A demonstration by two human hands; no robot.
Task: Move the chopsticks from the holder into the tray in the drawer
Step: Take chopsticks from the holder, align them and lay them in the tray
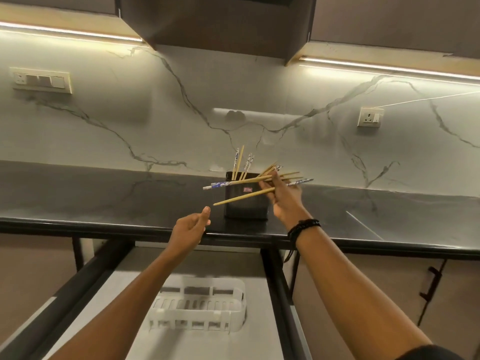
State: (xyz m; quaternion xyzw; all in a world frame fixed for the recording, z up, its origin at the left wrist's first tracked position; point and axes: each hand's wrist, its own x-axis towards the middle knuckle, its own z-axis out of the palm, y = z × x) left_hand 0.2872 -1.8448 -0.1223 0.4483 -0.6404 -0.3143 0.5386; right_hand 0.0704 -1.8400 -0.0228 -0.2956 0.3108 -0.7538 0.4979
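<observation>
Dark kitchen surface [104, 198] carries the black holder [246, 206], a few sticks standing in it. Left of the holder, the left hand [191, 228] hovers loosely open and empty. Right of it, the right hand [285, 203] grips splayed chopsticks [244, 196]. They are best squared with both hands before going down to the tray [192, 324] below the holder.
</observation>
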